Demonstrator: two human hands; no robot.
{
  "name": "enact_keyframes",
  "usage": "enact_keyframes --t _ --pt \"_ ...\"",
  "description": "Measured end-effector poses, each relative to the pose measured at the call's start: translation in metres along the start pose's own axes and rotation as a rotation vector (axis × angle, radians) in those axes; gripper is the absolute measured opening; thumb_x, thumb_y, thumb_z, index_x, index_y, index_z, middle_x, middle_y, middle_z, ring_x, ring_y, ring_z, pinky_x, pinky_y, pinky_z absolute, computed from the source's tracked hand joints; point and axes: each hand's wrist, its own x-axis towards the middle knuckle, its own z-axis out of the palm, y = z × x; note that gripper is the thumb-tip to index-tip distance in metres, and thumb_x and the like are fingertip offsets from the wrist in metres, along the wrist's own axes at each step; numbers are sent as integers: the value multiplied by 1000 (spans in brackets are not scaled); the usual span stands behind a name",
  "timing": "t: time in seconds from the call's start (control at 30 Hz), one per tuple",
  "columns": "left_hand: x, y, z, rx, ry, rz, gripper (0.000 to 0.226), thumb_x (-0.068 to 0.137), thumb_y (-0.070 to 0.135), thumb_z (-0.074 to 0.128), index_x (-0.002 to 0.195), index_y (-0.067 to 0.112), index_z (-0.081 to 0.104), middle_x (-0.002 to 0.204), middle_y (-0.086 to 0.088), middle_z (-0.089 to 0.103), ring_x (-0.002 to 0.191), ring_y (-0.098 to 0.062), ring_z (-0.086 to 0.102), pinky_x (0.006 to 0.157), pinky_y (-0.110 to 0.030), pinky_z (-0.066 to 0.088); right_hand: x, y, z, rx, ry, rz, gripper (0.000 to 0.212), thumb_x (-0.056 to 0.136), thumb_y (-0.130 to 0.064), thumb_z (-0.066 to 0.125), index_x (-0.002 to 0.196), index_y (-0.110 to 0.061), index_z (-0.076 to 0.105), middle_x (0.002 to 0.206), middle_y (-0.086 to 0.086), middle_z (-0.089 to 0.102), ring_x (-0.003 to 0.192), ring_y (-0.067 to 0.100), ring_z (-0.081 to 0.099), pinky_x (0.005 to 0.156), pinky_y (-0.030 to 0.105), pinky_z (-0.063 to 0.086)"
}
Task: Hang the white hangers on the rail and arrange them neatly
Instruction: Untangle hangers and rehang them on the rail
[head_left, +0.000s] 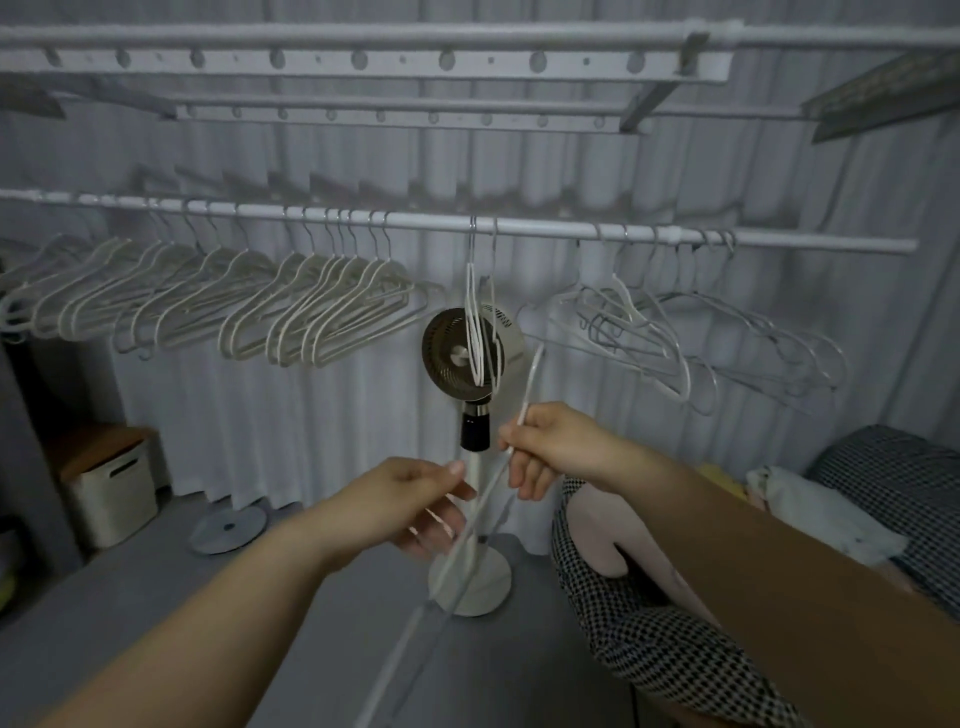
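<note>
1. I hold one white hanger (527, 384) below the rail (545, 228), not yet on it. My right hand (556, 447) pinches its upper stretch, and the fingers (441, 525) of my left hand (415, 504) curl round it lower down.
2. The hanger is edge-on to me and I cannot tell where its hook sits, so I should find the hook first and turn it to face the rail.
3. I judge the bare stretch beside the middle pair (480, 322) to be the best spot, near the tidy left row (291, 306).
4. I should lift with the right hand, steady with the left, and drop the hook fully over the rail before letting go.
5. The standing fan (462, 353) is behind the pair, so the long lower end must swing clear.
6. The tangled right bunch (675, 338) needs spacing afterwards.
</note>
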Motion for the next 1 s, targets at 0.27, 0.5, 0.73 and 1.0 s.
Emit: enact_keyframes --t 0.27,0.5,0.73,1.0 --pt "28 12 22 116 83 1 8 93 14 48 91 11 55 26 5 40 21 -6 32 30 -14 26 26 13 -15 -81 134 -9 24 97 -21 38 74 -16 44 57 5 54 28 2 49 35 15 42" --pt "89 26 18 27 151 16 22 95 8 43 78 15 54 24 3 40 19 -6 32 30 -13 27 69 18 -79 -324 581 -183 28 94 -18 46 117 -5 55 89 7 62 82 19 56 60 20 36" --pt "178 51 27 -59 255 71 28 93 3 40 80 26 48 24 3 37 18 -7 28 30 -13 21 116 35 -161 -799 784 -175 37 91 -16 47 127 -10 51 134 9 50 127 26 36 105 30 26" --pt "227 72 5 -119 364 103 27 94 2 39 118 11 48 24 1 38 18 -8 29 30 -11 21 151 53 -189 -726 575 -81 48 92 -15 45 138 -6 33 136 16 47 123 29 45 98 31 37"
